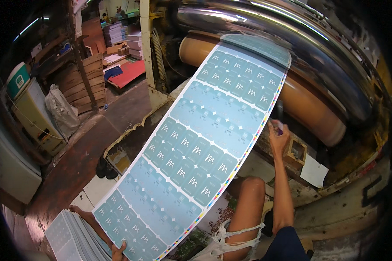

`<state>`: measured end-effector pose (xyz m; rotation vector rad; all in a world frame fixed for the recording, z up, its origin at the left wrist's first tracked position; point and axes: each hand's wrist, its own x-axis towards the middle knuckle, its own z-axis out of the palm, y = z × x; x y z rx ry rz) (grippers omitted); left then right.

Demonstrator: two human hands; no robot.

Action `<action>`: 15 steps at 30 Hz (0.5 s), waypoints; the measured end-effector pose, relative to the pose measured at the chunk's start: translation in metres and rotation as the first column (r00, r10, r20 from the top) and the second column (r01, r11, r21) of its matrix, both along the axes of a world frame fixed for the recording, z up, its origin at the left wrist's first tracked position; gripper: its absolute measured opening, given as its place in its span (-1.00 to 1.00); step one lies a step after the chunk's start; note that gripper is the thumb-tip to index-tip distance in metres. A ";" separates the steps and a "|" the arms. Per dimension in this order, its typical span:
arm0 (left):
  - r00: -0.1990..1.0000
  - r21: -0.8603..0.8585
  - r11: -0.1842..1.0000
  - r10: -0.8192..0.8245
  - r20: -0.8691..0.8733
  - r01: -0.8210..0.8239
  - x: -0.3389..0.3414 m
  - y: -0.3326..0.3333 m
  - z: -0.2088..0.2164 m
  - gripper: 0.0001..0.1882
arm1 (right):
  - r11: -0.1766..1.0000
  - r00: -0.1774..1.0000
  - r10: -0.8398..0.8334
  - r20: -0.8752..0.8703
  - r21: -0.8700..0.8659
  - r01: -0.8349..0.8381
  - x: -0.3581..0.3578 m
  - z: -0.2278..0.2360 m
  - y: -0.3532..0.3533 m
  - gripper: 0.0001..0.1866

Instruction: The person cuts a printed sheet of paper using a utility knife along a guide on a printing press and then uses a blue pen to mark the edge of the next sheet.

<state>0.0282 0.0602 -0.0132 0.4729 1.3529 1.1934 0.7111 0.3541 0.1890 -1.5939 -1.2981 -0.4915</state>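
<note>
A long printed sheet (pixel 191 143) in teal and pale blue slants from the machine's rollers down to the lower left. Its right edge carries a strip of coloured marks. At the sheet's lower end, my left hand (pixel 119 252) is closed on it, thumb on top and the other fingers mostly hidden. Beside the sheet's right edge, close to the rollers, my right hand (pixel 279 137) is closed around a small purple thing (pixel 279 126), mostly covered by the fingers. Below the sheet at the lower left stands a stack of similar printed sheets (pixel 63 237).
A shiny metal roller (pixel 265 26) lies above an orange-brown roller (pixel 311 100). Right of my hand are a small wooden box (pixel 295 152) and a white paper (pixel 314 170). My bent knee (pixel 251 189) is under the sheet. Dark footwear (pixel 105 168) lies on the left.
</note>
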 end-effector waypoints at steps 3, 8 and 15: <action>0.984 0.032 0.985 0.166 0.069 -0.168 0.005 -0.027 0.002 -0.46 | 0.997 0.938 -0.050 0.342 0.071 0.027 -0.041 0.044 -0.004 -0.37; 0.946 0.032 0.950 0.306 0.112 -0.311 -0.011 -0.040 -0.010 -0.53 | 0.888 0.811 0.369 0.454 -0.429 -0.164 -0.023 0.095 0.014 -0.22; 0.911 0.046 0.910 0.410 0.040 -0.412 -0.057 -0.079 -0.017 -0.53 | 0.754 0.883 0.469 0.014 -0.526 -0.393 -0.039 0.127 0.026 -0.57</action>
